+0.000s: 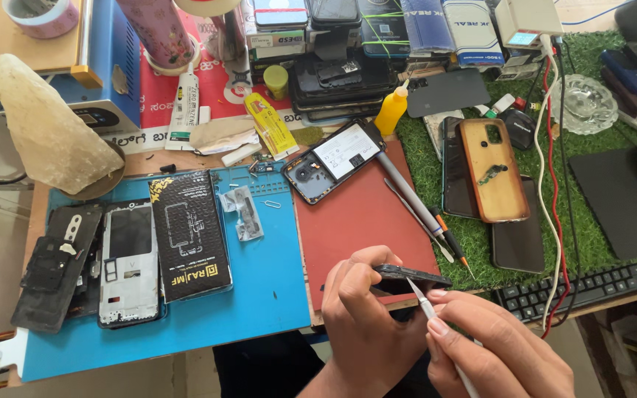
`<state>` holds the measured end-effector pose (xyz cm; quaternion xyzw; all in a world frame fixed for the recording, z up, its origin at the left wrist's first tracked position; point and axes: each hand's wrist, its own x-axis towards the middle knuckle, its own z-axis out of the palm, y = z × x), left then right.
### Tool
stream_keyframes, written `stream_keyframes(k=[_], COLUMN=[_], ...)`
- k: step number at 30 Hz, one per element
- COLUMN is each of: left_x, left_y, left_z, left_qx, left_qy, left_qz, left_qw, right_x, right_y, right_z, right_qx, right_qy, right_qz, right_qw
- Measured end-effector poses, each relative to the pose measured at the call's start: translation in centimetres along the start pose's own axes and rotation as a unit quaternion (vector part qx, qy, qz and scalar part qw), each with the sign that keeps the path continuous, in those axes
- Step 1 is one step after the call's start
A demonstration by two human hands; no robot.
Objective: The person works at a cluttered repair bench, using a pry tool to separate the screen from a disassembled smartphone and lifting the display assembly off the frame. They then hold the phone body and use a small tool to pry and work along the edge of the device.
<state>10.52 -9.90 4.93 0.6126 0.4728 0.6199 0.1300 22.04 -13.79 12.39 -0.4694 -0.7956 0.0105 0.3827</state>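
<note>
Low in the head view, right of centre, the left hand grips a dark phone edge-up, fingers curled around it. Just beside it, the right hand pinches thin tweezers, whose tip touches the phone. Behind lie a red mat and, at centre, an opened phone.

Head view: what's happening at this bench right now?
A person is working on a phone at a cluttered repair bench. The left hand grips a dark phone edge-up over the near edge of the red mat, while the right hand holds a thin metal tool with its tip against the phone's edge. An opened phone, back covers and screwdrivers lie around; a blue mat holds more parts.
</note>
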Motion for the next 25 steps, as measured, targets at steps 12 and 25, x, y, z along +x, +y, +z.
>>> stream_keyframes(k=[12, 25], left_x=[0.0, 0.0], left_y=[-0.1, -0.3], left_z=[0.2, -0.2], left_qx=[-0.015, -0.038], left_qy=[0.003, -0.016], left_qz=[-0.002, 0.012], left_qw=[1.000, 0.999], right_x=[0.8, 1.2], right_y=[0.2, 4.9], right_z=[-0.8, -4.2], right_qx=[0.030, 0.185], right_qy=[-0.035, -0.205], right_qz=[0.023, 0.129], right_qw=[0.999, 0.952])
